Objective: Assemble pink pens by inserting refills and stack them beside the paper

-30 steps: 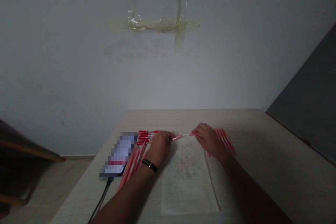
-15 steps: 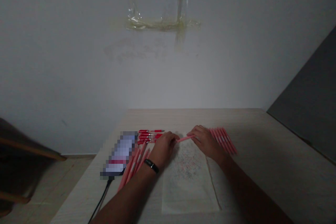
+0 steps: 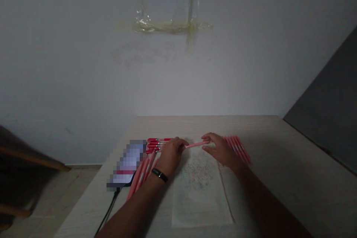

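Note:
A slim pink pen (image 3: 197, 144) spans the gap between my two hands, above the far end of a scribbled pad of paper (image 3: 202, 200). My left hand (image 3: 172, 153) is closed, pinching the pen's left end. At the other end, my right hand (image 3: 220, 149) has its fingers loosely around the pen, the thumb a little apart below. Beside the right hand lies a neat row of pink pens (image 3: 239, 148). Left of my left hand are several pink pens (image 3: 141, 174), partly hidden by the forearm, and red-and-clear pens (image 3: 156, 144) behind them.
A phone with a blurred screen (image 3: 128, 163) lies at the table's left side, a black cable (image 3: 110, 208) running from it toward me. The wooden table (image 3: 206, 122) meets a wall with tape on it. A dark panel (image 3: 329, 100) borders the right side.
The right hand's thumb and fingers have loosened and spread apart around the pen's right end. That end has risen slightly, and the left hand has shifted a little left.

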A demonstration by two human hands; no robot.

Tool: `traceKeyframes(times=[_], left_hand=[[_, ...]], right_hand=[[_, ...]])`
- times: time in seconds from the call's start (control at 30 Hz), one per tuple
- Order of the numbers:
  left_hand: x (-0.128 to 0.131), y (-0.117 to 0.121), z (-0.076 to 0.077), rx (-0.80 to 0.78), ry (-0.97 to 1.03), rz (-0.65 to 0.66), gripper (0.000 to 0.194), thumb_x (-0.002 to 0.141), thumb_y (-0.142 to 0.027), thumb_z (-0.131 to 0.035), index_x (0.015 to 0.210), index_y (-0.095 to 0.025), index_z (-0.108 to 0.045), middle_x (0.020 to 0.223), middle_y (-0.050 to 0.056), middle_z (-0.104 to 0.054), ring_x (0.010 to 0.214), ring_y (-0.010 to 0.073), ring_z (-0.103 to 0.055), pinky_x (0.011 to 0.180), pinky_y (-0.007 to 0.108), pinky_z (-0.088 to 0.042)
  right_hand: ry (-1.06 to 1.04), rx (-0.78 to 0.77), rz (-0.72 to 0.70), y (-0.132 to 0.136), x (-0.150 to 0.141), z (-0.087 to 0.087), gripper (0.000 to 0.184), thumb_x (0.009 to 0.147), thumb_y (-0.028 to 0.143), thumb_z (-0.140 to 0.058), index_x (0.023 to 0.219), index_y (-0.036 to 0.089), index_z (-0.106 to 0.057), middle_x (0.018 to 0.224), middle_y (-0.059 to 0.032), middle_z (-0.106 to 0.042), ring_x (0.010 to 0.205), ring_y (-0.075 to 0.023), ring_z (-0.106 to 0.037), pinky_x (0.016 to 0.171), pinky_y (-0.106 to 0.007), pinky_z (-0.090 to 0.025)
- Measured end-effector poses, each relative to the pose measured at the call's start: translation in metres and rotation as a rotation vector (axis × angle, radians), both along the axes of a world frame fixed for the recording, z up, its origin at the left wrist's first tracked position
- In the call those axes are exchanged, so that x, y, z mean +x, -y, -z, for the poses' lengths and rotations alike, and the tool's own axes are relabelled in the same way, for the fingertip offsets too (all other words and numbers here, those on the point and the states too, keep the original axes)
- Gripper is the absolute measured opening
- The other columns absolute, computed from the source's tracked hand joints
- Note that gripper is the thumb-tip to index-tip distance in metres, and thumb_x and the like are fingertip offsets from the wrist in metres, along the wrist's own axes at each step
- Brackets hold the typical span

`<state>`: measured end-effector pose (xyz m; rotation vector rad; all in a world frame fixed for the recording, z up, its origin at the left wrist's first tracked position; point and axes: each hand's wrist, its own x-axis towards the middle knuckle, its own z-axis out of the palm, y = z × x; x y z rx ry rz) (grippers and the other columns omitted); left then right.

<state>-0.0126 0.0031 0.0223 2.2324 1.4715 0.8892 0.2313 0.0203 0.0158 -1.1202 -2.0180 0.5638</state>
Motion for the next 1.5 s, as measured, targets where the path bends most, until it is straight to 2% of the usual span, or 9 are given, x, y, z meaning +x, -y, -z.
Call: traceKeyframes(times=[0.13,0.27,0.47,0.63,0.83,1.03,1.2,1.4,1.5], left_hand=[[-0.0002,0.0001,-0.0009,0.004,-0.012,-0.005,0.023,0.092,-0.012,-0.052,0.097,-0.019,-0.073,0.096,0.007,-0.069,0.088,0.0193,-0.063,0.078,0.029,-0.046],[-0.0006,0.0003,0.0006,0.012,-0.006,0.005,0.022,0.093,-0.013,-0.052,0.098,-0.020,-0.072,0.097,0.007,-0.069,0.089,0.0191,-0.063,0.079,0.029,-0.046],[-0.0013,0.0003,0.0019,0.026,0.002,-0.004,0.022,0.094,-0.014,-0.050,0.098,-0.020,-0.072,0.097,0.007,-0.069,0.089,0.0193,-0.063,0.079,0.030,-0.046],[-0.0009,0.0003,0.0017,0.037,-0.005,0.000,0.023,0.093,-0.013,-0.050,0.097,-0.020,-0.072,0.096,0.007,-0.068,0.089,0.0190,-0.062,0.079,0.029,-0.046],[0.0000,0.0011,-0.0009,0.035,-0.014,-0.023,0.023,0.094,-0.014,-0.050,0.097,-0.020,-0.073,0.095,0.007,-0.068,0.088,0.0191,-0.062,0.080,0.030,-0.045],[0.0006,0.0031,-0.0043,0.021,-0.007,-0.004,0.023,0.094,-0.014,-0.050,0.097,-0.019,-0.072,0.096,0.008,-0.068,0.089,0.0195,-0.062,0.080,0.030,-0.046],[0.0009,0.0031,-0.0033,0.018,-0.008,-0.015,0.025,0.095,-0.014,-0.049,0.097,-0.020,-0.073,0.095,0.007,-0.069,0.089,0.0194,-0.063,0.080,0.030,-0.046],[0.0024,0.0042,-0.0057,0.029,-0.013,0.007,0.021,0.093,-0.013,-0.052,0.093,-0.019,-0.072,0.093,0.007,-0.068,0.088,0.0195,-0.062,0.079,0.029,-0.045],[0.0025,0.0043,-0.0059,0.031,-0.002,0.013,0.022,0.092,-0.012,-0.052,0.093,-0.019,-0.072,0.094,0.007,-0.068,0.088,0.0192,-0.062,0.079,0.029,-0.045]], right_hand=[[0.051,0.027,0.004,-0.0015,0.0010,-0.0019,0.004,0.091,0.017,-0.059,0.092,0.019,-0.062,0.091,-0.0036,-0.067,0.088,-0.0185,-0.061,0.082,-0.031,-0.046],[0.100,0.029,-0.013,-0.0025,0.0020,-0.0016,0.021,0.098,0.026,-0.051,0.082,0.018,-0.063,0.082,-0.0036,-0.065,0.081,-0.0178,-0.060,0.077,-0.030,-0.045],[-0.046,-0.061,0.022,-0.0018,0.0014,-0.0009,0.011,0.088,0.027,-0.063,0.097,0.020,-0.064,0.094,-0.0026,-0.068,0.091,-0.0182,-0.063,0.083,-0.030,-0.047],[-0.010,-0.091,0.012,-0.0031,0.0022,0.0012,0.022,0.094,0.032,-0.054,0.079,0.020,-0.064,0.076,0.0005,-0.063,0.072,-0.0154,-0.060,0.069,-0.027,-0.045],[-0.049,-0.120,0.058,-0.0017,0.0015,0.0006,0.014,0.090,0.033,-0.060,0.091,0.020,-0.065,0.080,-0.0001,-0.066,0.072,-0.0160,-0.062,0.066,-0.026,-0.046],[0.014,-0.084,0.035,-0.0022,0.0016,-0.0002,0.029,0.096,0.034,-0.050,0.075,0.020,-0.064,0.074,-0.0009,-0.062,0.071,-0.0163,-0.060,0.067,-0.028,-0.047],[-0.020,-0.053,0.033,-0.0050,0.0010,0.0034,0.008,0.090,0.027,-0.060,0.087,0.020,-0.063,0.085,-0.0007,-0.064,0.079,-0.0158,-0.061,0.070,-0.026,-0.046],[0.046,-0.030,-0.014,-0.0029,0.0021,0.0040,0.034,0.099,0.028,-0.047,0.068,0.019,-0.058,0.069,0.0014,-0.056,0.069,-0.0143,-0.057,0.069,-0.027,-0.041],[0.028,-0.042,-0.002,-0.0031,0.0010,0.0045,0.035,0.100,0.029,-0.045,0.069,0.019,-0.059,0.069,0.0011,-0.057,0.070,-0.0148,-0.057,0.070,-0.027,-0.041]])
